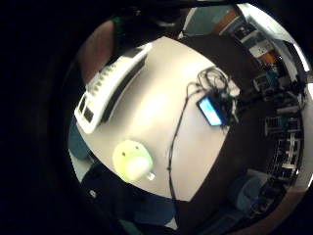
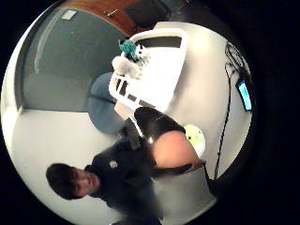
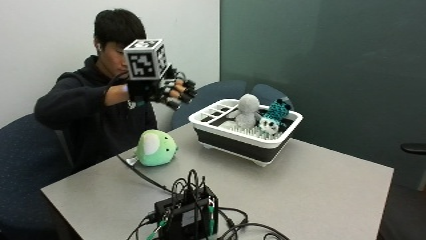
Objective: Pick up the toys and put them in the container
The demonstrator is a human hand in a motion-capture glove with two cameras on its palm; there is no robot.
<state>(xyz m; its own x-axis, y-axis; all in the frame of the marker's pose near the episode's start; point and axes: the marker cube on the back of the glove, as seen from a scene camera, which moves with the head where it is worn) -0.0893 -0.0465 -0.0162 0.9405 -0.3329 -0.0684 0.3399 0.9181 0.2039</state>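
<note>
Outside view: no readable writing on green toy (image 3: 156, 147) or container (image 3: 245, 136).

A grey desk (image 3: 319, 185) carries three things, placed here from the white container (image 3: 245, 134) with dark sides that stands toward its far edge. The green plush toy (image 3: 156, 148) lies on the desk well apart from the container, toward the seated person's side, near that edge. A black device (image 3: 187, 215) with a tangle of cables sits at the near edge, farther from the container than the toy, and one cable runs from it past the toy.
</note>
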